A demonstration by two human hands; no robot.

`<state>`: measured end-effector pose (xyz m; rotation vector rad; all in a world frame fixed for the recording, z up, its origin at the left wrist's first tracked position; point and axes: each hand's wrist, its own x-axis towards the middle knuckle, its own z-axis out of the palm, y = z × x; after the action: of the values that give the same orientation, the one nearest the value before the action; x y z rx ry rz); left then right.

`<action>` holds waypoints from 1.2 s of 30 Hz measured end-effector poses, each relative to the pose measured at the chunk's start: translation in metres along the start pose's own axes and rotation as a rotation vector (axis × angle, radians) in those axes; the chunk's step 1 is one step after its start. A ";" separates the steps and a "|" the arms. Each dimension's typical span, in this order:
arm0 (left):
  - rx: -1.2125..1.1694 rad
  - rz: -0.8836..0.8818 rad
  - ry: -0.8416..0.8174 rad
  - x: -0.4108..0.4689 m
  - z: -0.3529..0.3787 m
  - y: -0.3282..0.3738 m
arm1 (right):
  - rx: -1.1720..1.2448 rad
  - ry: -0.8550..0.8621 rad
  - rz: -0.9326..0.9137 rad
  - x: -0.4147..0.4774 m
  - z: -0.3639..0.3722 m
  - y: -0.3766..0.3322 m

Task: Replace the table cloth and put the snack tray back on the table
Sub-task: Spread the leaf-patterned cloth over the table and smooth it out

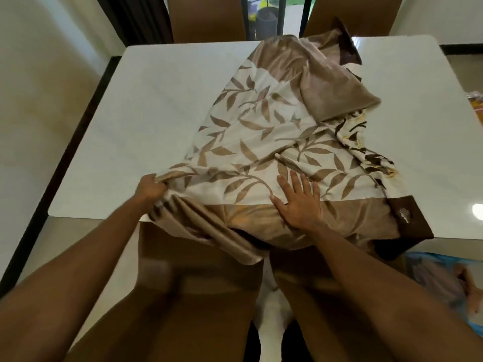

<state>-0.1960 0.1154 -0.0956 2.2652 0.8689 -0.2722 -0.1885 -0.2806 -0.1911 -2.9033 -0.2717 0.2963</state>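
Leaf-print beige table cloth (264, 142) rumpled, half-unfolded; left hand (151, 190) grips bunched edge, right hand (298, 202) spread flat

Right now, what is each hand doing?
Left hand: closed, gripping a bunched edge of the table cloth.
Right hand: open, fingers spread, pressing flat on the table cloth.

Left hand (151, 189) gripping bunched table cloth (261, 142), right hand (299, 202) flat on it, white table (156, 100)

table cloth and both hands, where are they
table cloth (261, 142), head view, leaf-print middle
left hand (151, 190), head view, knuckles, gripping table cloth edge
right hand (300, 205), head view, back of hand, flat on table cloth
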 end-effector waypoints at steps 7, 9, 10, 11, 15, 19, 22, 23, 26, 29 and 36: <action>0.272 -0.035 0.311 0.014 -0.032 -0.039 | -0.016 -0.072 0.018 0.005 -0.002 0.000; 0.344 0.195 0.316 0.010 -0.021 -0.036 | -0.016 -0.072 0.041 0.003 -0.003 -0.001; 0.377 0.339 0.296 0.009 -0.012 -0.032 | -0.018 -0.074 0.047 0.003 -0.003 -0.001; 0.408 0.465 0.260 0.007 -0.001 -0.028 | -0.021 -0.073 0.047 0.001 -0.003 -0.001; 0.498 0.783 0.106 -0.010 0.052 0.007 | -0.025 -0.082 0.048 -0.007 -0.007 0.005; 0.546 0.832 0.013 -0.028 0.100 0.045 | -0.007 0.006 0.094 -0.032 -0.013 0.037; 0.573 0.864 -0.067 -0.035 0.131 0.067 | -0.004 0.029 0.123 -0.056 -0.015 0.075; 0.588 0.890 -0.075 -0.037 0.137 0.073 | -0.004 0.028 0.126 -0.062 -0.015 0.084; 0.585 0.932 -0.093 -0.048 0.167 0.106 | 0.005 0.040 0.160 -0.079 -0.019 0.118; 0.576 0.943 -0.098 -0.062 0.196 0.142 | -0.009 0.063 0.183 -0.084 -0.025 0.133; 0.541 0.898 0.002 -0.084 0.287 0.246 | 0.167 0.452 0.141 0.009 -0.071 0.187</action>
<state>-0.0849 -0.2520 -0.1443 2.8892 -0.3249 -0.0848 -0.1340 -0.4721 -0.1670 -2.7287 0.0314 -0.3024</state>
